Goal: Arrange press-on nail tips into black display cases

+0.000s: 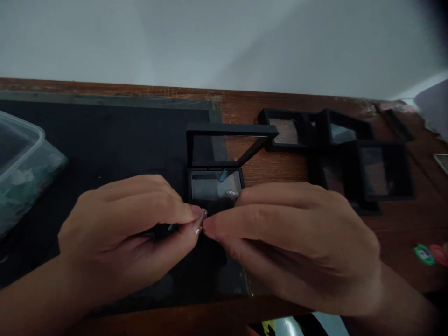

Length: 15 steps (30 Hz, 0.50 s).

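Between the thumb and forefinger of my left hand (129,228) a small shiny silvery piece (200,224) is pinched; its kind cannot be made out. My right hand (290,238) has its fingertips pressed together right beside that piece, and whatever they hold is hidden. Just beyond both hands stands a black hinged frame box (233,129) with its lid raised. A teal stone (223,176) and a small silver charm (231,193) lie on the clear film in its base. My hands partly hide the box's front.
A clear plastic tub (31,163) of pale green pieces stands at the left on the dark mat (122,140). Several more black frame boxes (388,170) lie on the wooden table (241,112) at the right. Farther right is a green round item (424,254). A wall rises behind.
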Each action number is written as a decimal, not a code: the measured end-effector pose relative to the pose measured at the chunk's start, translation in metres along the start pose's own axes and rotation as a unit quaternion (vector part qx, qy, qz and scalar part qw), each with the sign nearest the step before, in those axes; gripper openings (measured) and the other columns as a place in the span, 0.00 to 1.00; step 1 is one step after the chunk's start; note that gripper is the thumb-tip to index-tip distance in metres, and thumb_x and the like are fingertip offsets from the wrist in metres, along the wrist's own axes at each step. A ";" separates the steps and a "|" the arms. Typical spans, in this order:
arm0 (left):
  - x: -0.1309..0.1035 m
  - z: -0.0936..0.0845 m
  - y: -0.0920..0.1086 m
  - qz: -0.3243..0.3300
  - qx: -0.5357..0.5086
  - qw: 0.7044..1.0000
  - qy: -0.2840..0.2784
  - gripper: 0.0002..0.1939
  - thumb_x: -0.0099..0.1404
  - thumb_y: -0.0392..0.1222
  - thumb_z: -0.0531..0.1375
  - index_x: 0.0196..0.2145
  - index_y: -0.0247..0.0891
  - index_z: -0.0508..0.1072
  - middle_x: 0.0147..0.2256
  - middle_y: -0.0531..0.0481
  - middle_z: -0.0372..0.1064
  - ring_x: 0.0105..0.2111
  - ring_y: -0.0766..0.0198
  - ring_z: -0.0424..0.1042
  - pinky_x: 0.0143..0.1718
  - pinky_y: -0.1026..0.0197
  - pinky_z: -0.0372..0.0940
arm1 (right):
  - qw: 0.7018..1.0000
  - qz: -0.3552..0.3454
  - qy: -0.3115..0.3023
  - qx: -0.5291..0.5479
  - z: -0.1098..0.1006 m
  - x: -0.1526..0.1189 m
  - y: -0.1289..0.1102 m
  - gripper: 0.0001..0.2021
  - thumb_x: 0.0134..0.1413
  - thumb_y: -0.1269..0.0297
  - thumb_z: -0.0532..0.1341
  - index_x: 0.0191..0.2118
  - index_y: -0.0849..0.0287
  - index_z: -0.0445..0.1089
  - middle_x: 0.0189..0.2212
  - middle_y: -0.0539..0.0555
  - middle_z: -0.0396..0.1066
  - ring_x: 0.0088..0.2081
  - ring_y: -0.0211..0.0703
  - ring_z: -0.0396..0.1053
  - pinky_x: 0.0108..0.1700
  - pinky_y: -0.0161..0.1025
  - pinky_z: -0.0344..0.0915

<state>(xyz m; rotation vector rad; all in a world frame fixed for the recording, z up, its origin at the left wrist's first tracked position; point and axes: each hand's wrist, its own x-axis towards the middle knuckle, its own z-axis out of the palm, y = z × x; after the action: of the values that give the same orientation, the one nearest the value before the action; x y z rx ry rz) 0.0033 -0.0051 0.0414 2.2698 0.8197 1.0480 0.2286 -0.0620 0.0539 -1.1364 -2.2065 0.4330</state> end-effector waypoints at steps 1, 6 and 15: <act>0.001 0.001 0.000 0.000 -0.006 1.000 0.005 0.08 0.63 0.32 0.66 0.29 0.44 0.77 0.26 0.61 0.79 0.26 0.70 0.79 0.27 0.67 0.74 | 1.000 -0.005 -0.004 -0.003 0.000 0.000 0.000 0.05 0.71 0.67 0.64 0.47 0.53 0.78 0.32 0.46 0.79 0.29 0.34 0.75 0.28 0.33 0.67; 0.006 0.002 0.001 -0.005 -0.013 1.000 0.004 0.08 0.61 0.32 0.67 0.28 0.45 0.78 0.25 0.60 0.80 0.25 0.68 0.80 0.25 0.67 0.75 | 1.000 -0.007 0.015 -0.019 0.001 0.000 -0.001 0.04 0.70 0.68 0.65 0.45 0.54 0.79 0.31 0.45 0.79 0.29 0.33 0.76 0.30 0.33 0.68; 0.006 -0.006 -0.002 0.020 0.038 0.998 -0.046 0.06 0.65 0.34 0.65 0.33 0.47 0.77 0.28 0.59 0.81 0.28 0.65 0.81 0.27 0.65 0.76 | 0.999 0.023 0.043 0.000 0.006 0.004 -0.003 0.03 0.68 0.63 0.69 0.41 0.54 0.80 0.30 0.46 0.81 0.29 0.35 0.78 0.31 0.34 0.72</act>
<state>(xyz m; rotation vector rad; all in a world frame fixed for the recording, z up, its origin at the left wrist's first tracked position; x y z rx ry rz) 0.0006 0.0017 0.0463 2.3878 0.7911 0.9377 0.2212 -0.0608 0.0524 -1.1873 -2.1089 0.3951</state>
